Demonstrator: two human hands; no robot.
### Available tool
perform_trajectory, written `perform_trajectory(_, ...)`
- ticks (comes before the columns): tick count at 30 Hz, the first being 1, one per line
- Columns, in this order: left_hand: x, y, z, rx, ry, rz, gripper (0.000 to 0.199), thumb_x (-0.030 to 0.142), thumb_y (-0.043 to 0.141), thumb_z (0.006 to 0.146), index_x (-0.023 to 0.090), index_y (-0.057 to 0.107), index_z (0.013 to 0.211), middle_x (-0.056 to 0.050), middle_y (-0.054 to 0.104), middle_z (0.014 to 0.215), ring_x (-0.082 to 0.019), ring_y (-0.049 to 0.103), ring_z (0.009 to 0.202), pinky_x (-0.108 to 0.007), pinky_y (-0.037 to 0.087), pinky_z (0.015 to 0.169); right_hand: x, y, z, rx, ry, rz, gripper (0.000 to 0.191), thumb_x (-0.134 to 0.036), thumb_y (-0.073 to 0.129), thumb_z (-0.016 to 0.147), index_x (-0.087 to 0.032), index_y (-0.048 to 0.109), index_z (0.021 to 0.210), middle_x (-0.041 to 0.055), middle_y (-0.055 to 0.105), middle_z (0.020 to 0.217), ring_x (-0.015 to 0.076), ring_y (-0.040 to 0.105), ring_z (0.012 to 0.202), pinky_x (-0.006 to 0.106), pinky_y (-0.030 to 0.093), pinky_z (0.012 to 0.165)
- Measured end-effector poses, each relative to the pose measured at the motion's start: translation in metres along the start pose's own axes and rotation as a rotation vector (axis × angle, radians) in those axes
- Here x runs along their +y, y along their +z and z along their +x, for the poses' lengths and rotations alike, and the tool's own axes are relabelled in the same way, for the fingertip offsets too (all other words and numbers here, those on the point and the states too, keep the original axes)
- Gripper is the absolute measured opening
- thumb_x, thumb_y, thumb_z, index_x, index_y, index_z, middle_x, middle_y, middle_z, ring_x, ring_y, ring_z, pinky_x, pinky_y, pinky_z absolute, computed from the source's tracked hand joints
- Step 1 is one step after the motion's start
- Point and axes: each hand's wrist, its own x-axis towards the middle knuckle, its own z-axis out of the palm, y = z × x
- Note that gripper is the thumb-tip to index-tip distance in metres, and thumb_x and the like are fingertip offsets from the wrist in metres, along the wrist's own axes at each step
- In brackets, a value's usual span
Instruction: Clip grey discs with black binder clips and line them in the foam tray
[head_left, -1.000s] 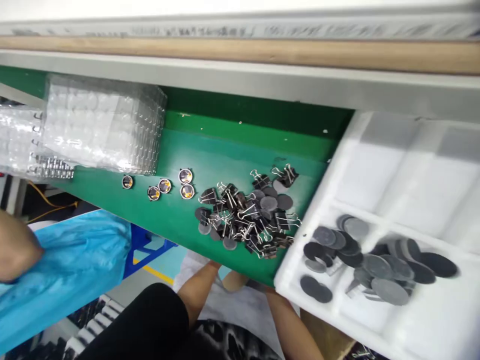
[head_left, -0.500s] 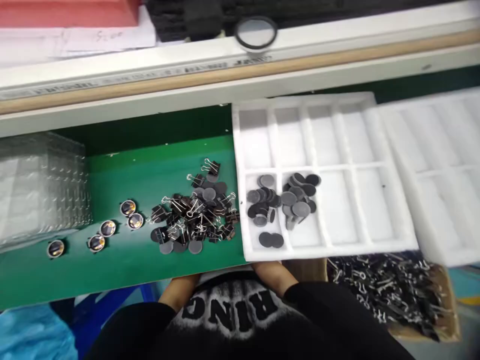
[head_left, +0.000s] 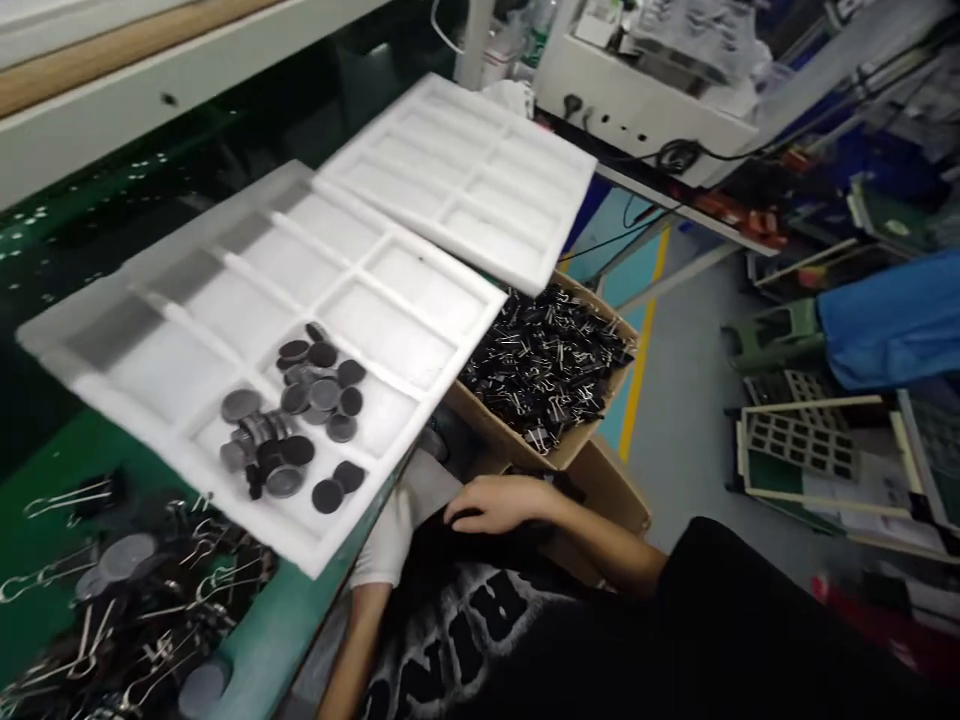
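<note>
My left hand (head_left: 386,540), in a white glove, is low beside the table's front edge, close to the near corner of a white foam tray (head_left: 180,425). Its fingers are blurred, so their pose is unclear. My bare right hand (head_left: 499,503) hovers above my lap with thumb and fingers apart, holding nothing. Just beyond it stands a cardboard box (head_left: 510,445) full of black binder clips (head_left: 551,365). Dark round discs (head_left: 324,393) lie in two compartments of the tray.
A second foam tray (head_left: 480,160) overlaps the first at the back and juts over the box. More binder clips (head_left: 82,640) and discs lie on the green table (head_left: 274,620). To the right are a green stool (head_left: 772,335) and a rack (head_left: 806,440) on the floor.
My view has swung to the right and come closer to the trays. Both hands, hidden below the table edge before, now show. The round lens-like pieces on the left are out of view.
</note>
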Motion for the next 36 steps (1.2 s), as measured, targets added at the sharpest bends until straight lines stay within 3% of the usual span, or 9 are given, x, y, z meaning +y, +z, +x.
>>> perform_trajectory(2, 0.035, 0.02, 0.012, -0.017, 0.094, -0.032, 0.046, 0.044, 0.05, 0.109, 0.024, 0.065, 0.148, -0.015, 0.068, 0.148, -0.031, 0.064, 0.142, -0.051, 0.053, 0.121, 0.02, -0.039, -0.063, -0.01, -0.005, 0.137, 0.038, -0.041, 0.056, 0.108, -0.022, 0.08, 0.131, 0.0062, 0.083, 0.122, 0.0192, 0.077, 0.106, 0.028, 0.056, 0.096)
perform_trajectory(6, 0.119, 0.05, 0.068, -0.004, 0.355, -0.074, 0.057, 0.045, 0.044, 0.111, 0.022, 0.049, 0.163, -0.016, 0.054, 0.166, -0.027, 0.051, 0.156, -0.045, 0.045, 0.131, 0.087, -0.133, -0.131, 0.504, 0.23, 0.051, 0.044, -0.045, 0.047, 0.11, -0.021, 0.08, 0.127, 0.008, 0.081, 0.122, 0.025, 0.074, 0.107, 0.041, 0.058, 0.099)
perform_trajectory(10, 0.184, 0.066, 0.162, 0.108, 0.381, 0.145, 0.059, 0.043, 0.047, 0.11, 0.014, 0.049, 0.161, -0.021, 0.048, 0.168, -0.036, 0.045, 0.159, -0.051, 0.039, 0.132, 0.163, -0.217, -0.1, 0.997, 0.525, -0.275, 0.044, -0.028, 0.043, 0.108, -0.01, 0.07, 0.137, 0.0226, 0.07, 0.14, 0.0371, 0.063, 0.13, 0.061, 0.046, 0.116)
perform_trajectory(14, 0.211, 0.084, 0.243, 0.071, 0.188, 0.326, 0.066, 0.039, 0.046, 0.108, 0.006, 0.043, 0.165, -0.025, 0.046, 0.169, -0.043, 0.048, 0.154, -0.056, 0.045, 0.126, 0.203, -0.257, -0.038, 1.065, 0.59, -0.319, 0.055, -0.038, 0.049, 0.106, -0.005, 0.059, 0.148, 0.0288, 0.051, 0.161, 0.044, 0.044, 0.149, 0.071, 0.032, 0.125)
perform_trajectory(18, 0.218, 0.109, 0.278, 0.099, -0.046, 0.46, 0.072, 0.056, 0.045, 0.107, 0.02, 0.042, 0.169, -0.021, 0.044, 0.172, -0.047, 0.053, 0.146, -0.06, 0.056, 0.11, 0.214, -0.253, -0.012, 1.063, 0.677, -0.25, 0.068, -0.052, 0.046, 0.105, -0.018, 0.047, 0.164, 0.0239, 0.031, 0.177, 0.0491, 0.023, 0.161, 0.08, 0.032, 0.119)
perform_trajectory(20, 0.218, 0.12, 0.278, 0.119, -0.082, 0.51, 0.072, 0.058, 0.046, 0.105, 0.022, 0.045, 0.167, -0.021, 0.044, 0.171, -0.047, 0.053, 0.144, -0.059, 0.058, 0.104, 0.214, -0.242, -0.012, 1.062, 0.666, -0.255, 0.065, -0.055, 0.04, 0.106, -0.023, 0.05, 0.162, 0.0219, 0.035, 0.174, 0.0477, 0.025, 0.16, 0.077, 0.037, 0.116)
perform_trajectory(25, 0.208, 0.133, 0.258, 0.133, 0.07, 0.562, 0.067, 0.052, 0.046, 0.107, 0.015, 0.048, 0.162, -0.019, 0.035, 0.176, -0.04, 0.035, 0.158, -0.057, 0.055, 0.11, 0.209, -0.215, -0.023, 1.065, 0.553, -0.358, 0.059, -0.048, 0.027, 0.111, -0.027, 0.063, 0.153, 0.0178, 0.056, 0.157, 0.0449, 0.033, 0.154, 0.073, 0.041, 0.114)
perform_trajectory(32, 0.195, 0.108, 0.252, 0.021, 0.208, 0.442, 0.044, 0.05, 0.059, 0.103, 0.022, 0.069, 0.135, -0.016, 0.055, 0.154, -0.036, 0.054, 0.135, -0.05, 0.057, 0.1, 0.203, -0.196, -0.041, 1.063, 0.471, -0.467, 0.056, -0.044, 0.034, 0.11, -0.026, 0.063, 0.154, 0.0174, 0.061, 0.148, 0.0398, 0.045, 0.135, 0.059, 0.047, 0.107)
perform_trajectory(36, 0.192, 0.105, 0.231, -0.064, 0.416, 0.43, 0.038, 0.051, 0.061, 0.103, 0.024, 0.073, 0.126, -0.014, 0.059, 0.147, -0.035, 0.055, 0.133, -0.05, 0.054, 0.104, 0.195, -0.176, -0.056, 1.09, 0.447, -0.522, 0.058, -0.044, 0.041, 0.106, -0.02, 0.06, 0.156, 0.0188, 0.063, 0.141, 0.0392, 0.045, 0.135, 0.057, 0.046, 0.109)
